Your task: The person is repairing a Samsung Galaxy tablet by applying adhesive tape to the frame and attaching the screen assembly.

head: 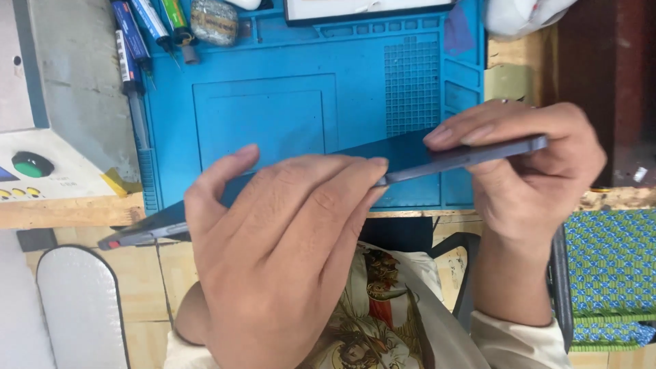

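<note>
Both hands hold a flat, dark grey-blue slab, seemingly a tablet (437, 158) seen edge-on, running from the lower left of the frame up to the right, above a blue work mat (273, 102) that fills the upper centre. The left hand (280, 253), large in the lower centre, closes around the slab's middle with the thumb behind it and the fingers (342, 179) laid over its near edge. The right hand (533, 164), at centre right, pinches the upper-right end, fingertips on top and the rest of the hand under. The step in hand looks like an inspection or turning of the device in mid-air, clear of the mat; whether a screen or back cover faces up is hard to tell at this angle. A next move would call for a steady two-point grip and a level tilt, since the thin edge gives little purchase. Tubes and pens (147, 31) lie at the upper left beside a wad of foil (214, 22), and a pale machine with a green button (31, 164) sits at the left edge.
</note>
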